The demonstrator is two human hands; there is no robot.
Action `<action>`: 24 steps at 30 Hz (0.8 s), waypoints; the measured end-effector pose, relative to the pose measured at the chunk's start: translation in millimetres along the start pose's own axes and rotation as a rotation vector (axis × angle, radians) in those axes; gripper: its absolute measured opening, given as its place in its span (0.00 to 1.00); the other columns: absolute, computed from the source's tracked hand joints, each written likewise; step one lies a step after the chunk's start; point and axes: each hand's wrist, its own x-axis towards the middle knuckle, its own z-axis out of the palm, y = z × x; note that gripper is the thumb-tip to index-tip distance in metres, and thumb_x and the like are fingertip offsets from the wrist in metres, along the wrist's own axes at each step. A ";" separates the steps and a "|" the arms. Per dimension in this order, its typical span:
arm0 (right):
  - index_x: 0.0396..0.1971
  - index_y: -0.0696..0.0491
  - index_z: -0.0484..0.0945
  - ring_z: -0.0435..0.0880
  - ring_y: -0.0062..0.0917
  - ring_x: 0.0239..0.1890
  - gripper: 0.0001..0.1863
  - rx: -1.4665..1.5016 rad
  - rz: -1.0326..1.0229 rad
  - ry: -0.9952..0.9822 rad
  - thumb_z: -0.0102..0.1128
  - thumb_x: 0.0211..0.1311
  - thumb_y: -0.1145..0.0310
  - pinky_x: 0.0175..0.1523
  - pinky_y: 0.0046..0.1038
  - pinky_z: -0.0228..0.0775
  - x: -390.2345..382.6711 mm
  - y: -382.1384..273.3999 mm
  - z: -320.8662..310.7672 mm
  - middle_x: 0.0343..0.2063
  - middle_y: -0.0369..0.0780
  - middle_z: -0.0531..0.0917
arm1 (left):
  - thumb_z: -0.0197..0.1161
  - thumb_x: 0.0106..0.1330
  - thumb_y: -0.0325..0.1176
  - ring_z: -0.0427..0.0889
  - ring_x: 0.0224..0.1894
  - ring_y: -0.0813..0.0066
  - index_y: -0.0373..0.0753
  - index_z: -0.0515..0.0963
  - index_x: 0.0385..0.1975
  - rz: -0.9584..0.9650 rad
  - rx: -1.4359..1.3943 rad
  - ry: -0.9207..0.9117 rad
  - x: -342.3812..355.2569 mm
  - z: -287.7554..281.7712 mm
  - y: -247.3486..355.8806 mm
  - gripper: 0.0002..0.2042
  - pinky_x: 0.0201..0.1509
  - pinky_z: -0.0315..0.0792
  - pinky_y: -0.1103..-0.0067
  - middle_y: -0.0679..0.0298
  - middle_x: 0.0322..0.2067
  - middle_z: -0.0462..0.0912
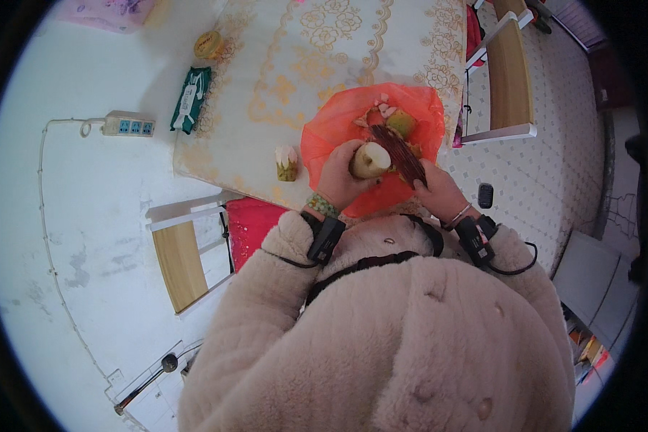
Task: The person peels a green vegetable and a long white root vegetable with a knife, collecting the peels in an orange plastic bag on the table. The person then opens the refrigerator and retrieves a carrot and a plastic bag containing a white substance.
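Observation:
My left hand [336,173] grips a pale, peeled or cut piece of fruit [371,160] over a red plastic bag [325,139] spread on the table. My right hand [438,190] holds a long, dark red-brown striped object [398,149], perhaps a knife, which lies alongside the fruit. In the bag behind them are a yellow-green fruit [401,125], pink pieces [384,106] and some peelings. Left of the bag stands a small green-and-white cup-shaped item [287,164]. Both hands are closed on what they hold.
The patterned tablecloth [266,101] bears a green soft packet [191,100] and a round yellow container [207,46] along its left side. Chairs [180,268] [510,79] stand at left front and right. A power strip [128,124] is at the left wall; a dark object [485,195] appears beyond my right hand.

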 end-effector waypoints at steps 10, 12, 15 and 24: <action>0.47 0.58 0.70 0.80 0.44 0.38 0.18 -0.251 -0.261 0.100 0.57 0.58 0.67 0.42 0.38 0.74 -11.2 -19.1 -11.1 0.41 0.48 0.77 | 0.68 0.52 0.37 0.79 0.45 0.56 0.34 0.67 0.52 -0.485 -0.113 -0.304 3.2 8.0 -15.1 0.28 0.47 0.73 0.68 0.51 0.39 0.79; 0.47 0.57 0.70 0.82 0.40 0.34 0.19 -0.420 -0.374 0.024 0.58 0.57 0.65 0.37 0.36 0.76 -11.8 -21.7 -8.5 0.40 0.46 0.77 | 0.67 0.51 0.36 0.79 0.44 0.56 0.36 0.69 0.49 -0.198 0.015 -0.301 5.1 11.8 -18.5 0.25 0.47 0.72 0.67 0.52 0.38 0.80; 0.46 0.57 0.73 0.83 0.34 0.33 0.23 -0.594 -0.458 0.004 0.63 0.53 0.59 0.35 0.30 0.77 -11.3 -23.3 -2.5 0.41 0.43 0.78 | 0.66 0.52 0.32 0.79 0.40 0.61 0.39 0.75 0.43 0.322 0.371 -0.283 3.7 13.6 -21.9 0.18 0.44 0.73 0.70 0.59 0.35 0.81; 0.45 0.58 0.72 0.82 0.32 0.29 0.17 -0.654 -0.571 0.015 0.55 0.55 0.70 0.29 0.29 0.76 -12.6 -21.0 4.0 0.38 0.43 0.77 | 0.63 0.57 0.36 0.81 0.43 0.61 0.42 0.77 0.42 0.093 0.283 -0.188 -15.2 18.8 -32.7 0.13 0.46 0.74 0.70 0.59 0.39 0.82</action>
